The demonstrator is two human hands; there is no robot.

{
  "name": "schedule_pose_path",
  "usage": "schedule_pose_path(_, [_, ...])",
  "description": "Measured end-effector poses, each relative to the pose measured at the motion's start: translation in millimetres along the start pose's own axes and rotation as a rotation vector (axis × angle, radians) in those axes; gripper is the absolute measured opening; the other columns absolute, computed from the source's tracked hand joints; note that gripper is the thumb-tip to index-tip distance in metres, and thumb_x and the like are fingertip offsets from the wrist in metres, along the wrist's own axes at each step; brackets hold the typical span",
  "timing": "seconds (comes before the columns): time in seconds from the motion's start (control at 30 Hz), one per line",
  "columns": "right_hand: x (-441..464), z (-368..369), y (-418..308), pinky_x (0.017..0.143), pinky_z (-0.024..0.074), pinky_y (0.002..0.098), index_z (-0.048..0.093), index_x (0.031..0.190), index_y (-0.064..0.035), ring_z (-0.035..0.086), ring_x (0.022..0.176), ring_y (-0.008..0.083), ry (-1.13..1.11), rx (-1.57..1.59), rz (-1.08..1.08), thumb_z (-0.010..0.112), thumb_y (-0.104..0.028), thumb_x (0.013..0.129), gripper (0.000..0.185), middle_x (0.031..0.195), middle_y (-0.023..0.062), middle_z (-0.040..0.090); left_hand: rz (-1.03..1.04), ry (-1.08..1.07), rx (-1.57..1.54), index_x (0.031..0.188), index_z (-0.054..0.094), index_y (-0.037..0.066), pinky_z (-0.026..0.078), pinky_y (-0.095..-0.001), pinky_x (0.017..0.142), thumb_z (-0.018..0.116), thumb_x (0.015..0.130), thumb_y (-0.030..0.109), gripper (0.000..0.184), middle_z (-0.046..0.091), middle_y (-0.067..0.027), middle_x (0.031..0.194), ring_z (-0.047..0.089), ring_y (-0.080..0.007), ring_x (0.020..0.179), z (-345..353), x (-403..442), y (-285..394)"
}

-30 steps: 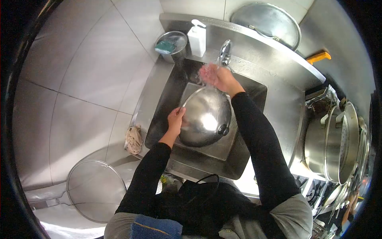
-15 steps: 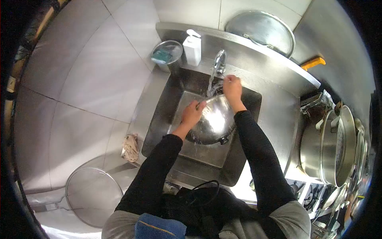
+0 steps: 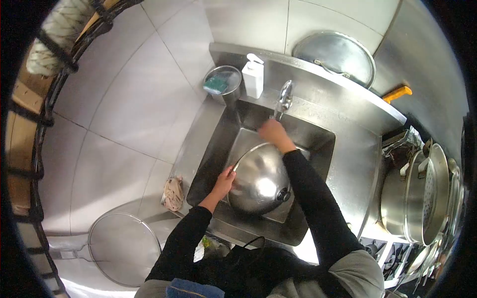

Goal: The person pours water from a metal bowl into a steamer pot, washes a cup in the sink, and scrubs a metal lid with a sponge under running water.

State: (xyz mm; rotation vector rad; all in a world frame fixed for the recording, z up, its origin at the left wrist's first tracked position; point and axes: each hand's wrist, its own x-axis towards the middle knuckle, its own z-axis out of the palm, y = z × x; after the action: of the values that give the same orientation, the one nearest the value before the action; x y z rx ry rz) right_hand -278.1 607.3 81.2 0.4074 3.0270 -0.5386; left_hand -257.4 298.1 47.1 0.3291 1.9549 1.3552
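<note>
A shiny domed metal lid point(image 3: 261, 181) with a dark knob is tilted over the steel sink point(image 3: 226, 119), its outer side facing me. My left hand point(image 3: 223, 183) grips the lid's left rim, fingers wrapped round the edge. Just below the chrome faucet point(image 3: 284, 97), above the lid's upper rim, my right hand point(image 3: 274, 133) is blurred and looks curled; whether it holds anything is hidden.
A white pump bottle point(image 3: 253, 77) and a metal pot with a green sponge point(image 3: 215, 85) stand behind the sink. A crumpled cloth point(image 3: 173, 193) lies left, above a round strainer point(image 3: 124, 248). Large pots point(image 3: 397, 198) stand right; a flat lid point(image 3: 338, 57) leans behind.
The lid has turned so its dome shows more fully. My left hand has shifted down its left rim, and my right hand has moved left, under the faucet. The camera view has shifted.
</note>
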Motion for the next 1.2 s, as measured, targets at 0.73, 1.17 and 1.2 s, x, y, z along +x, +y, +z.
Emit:
schedule_pose_path(0.73, [-122.7, -64.5, -86.1, 0.069, 0.0532, 0.0365, 0.064, 0.093, -0.0007, 0.064, 0.081, 0.0277, 0.466, 0.598, -0.019, 0.086, -0.025, 0.064, 0.044, 0.098, 0.0163, 0.060, -0.087, -0.038, -0.106, 0.123, 0.055, 0.008, 0.051, -0.0324, 0.067, 0.055, 0.095, 0.026, 0.033, 0.060, -0.0018, 0.094, 0.058, -0.0135, 0.081, -3.6, 9.9, -15.2])
schedule_pose_path(1.17, [-406.3, -115.3, 76.1, 0.072, 0.0609, 0.0323, 0.064, 0.084, 0.0023, 0.067, 0.086, 0.0253, 0.570, 0.440, 0.378, 0.086, -0.012, 0.064, 0.033, 0.099, 0.0128, 0.061, 0.080, -0.078, -0.103, 0.131, 0.055, 0.010, 0.049, -0.0296, 0.069, 0.058, 0.092, 0.018, 0.039, 0.062, -0.0051, 0.100, 0.057, -0.0138, 0.083, 70.9, 19.0, 26.5])
schedule_pose_path(1.2, [-414.9, -114.6, 87.1, 0.072, 0.0609, 0.0326, 0.065, 0.085, 0.0021, 0.067, 0.087, 0.0258, 0.561, 0.454, 0.384, 0.086, -0.013, 0.064, 0.033, 0.100, 0.0126, 0.061, 0.098, -0.091, -0.116, 0.131, 0.054, 0.008, 0.049, -0.0287, 0.072, 0.058, 0.092, 0.016, 0.040, 0.062, -0.0053, 0.102, 0.057, -0.0136, 0.085, 76.6, 20.9, 30.9])
